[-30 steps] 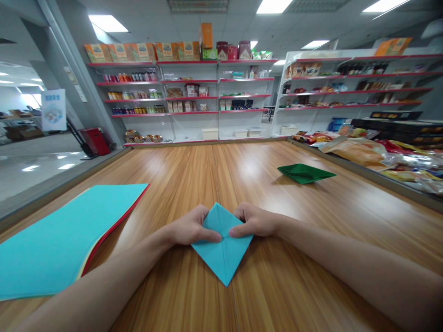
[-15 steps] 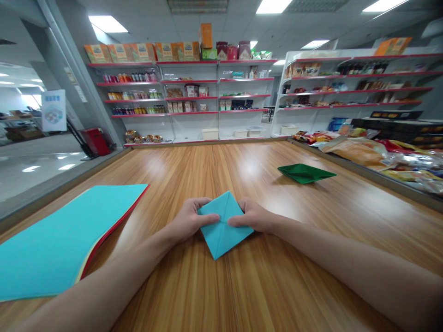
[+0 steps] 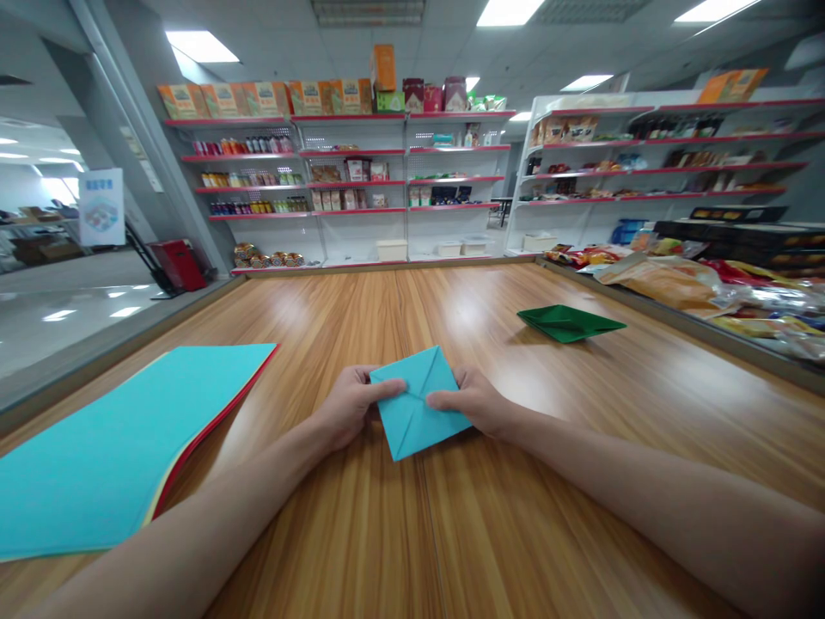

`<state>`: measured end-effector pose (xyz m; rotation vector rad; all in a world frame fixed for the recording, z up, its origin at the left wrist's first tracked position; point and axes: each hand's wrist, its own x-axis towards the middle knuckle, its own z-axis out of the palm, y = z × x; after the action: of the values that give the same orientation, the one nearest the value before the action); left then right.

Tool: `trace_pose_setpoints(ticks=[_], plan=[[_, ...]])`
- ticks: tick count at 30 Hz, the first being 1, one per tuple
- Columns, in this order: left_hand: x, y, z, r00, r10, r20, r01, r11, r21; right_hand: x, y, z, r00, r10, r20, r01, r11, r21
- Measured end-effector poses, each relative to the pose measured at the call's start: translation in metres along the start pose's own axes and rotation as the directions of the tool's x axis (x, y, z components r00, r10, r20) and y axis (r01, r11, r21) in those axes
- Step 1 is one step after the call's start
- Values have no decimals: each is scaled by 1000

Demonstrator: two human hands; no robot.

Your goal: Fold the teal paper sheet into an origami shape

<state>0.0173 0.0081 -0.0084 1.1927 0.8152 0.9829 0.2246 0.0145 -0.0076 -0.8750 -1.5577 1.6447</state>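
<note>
Between my hands is a folded square of light blue paper (image 3: 418, 419), with crease lines meeting near its middle. My left hand (image 3: 353, 402) grips its left corner, thumb on top and fingers hidden beneath. On the right side, my right hand (image 3: 480, 402) pinches it the same way, thumb pressed near the centre. The paper is held just over the wooden table, tilted. A dark green folded paper boat (image 3: 571, 323) sits apart from both hands, farther back on the right.
A stack of coloured paper sheets (image 3: 129, 447), light blue on top with red and cream edges below, lies at the left. Packaged snacks (image 3: 683, 288) and black boxes (image 3: 741, 241) are beyond the right table edge. Stocked shelves (image 3: 348, 185) stand behind the table (image 3: 361, 318).
The blue paper has turned slightly clockwise and risen a little in my hands. Both hands keep their grip. The green boat and the paper stack have stayed in place.
</note>
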Motion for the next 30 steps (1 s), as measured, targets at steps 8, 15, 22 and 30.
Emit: trace_pose_setpoints(ticks=[8,15,22,30], plan=[[-8,4,4,987,-13,162,-13,988,155,-1,-3,-1,993,68,100,-66,998,-22],[-10,3,5,988,8,157,-51,961,273,-1,-3,2,990,40,132,-36,999,-35],[-11,2,12,993,75,96,-100,952,289,-1,-3,2,994,35,102,-38,999,24],[-10,0,8,993,107,51,-117,951,287,1,-3,1,994,72,81,-75,996,37]])
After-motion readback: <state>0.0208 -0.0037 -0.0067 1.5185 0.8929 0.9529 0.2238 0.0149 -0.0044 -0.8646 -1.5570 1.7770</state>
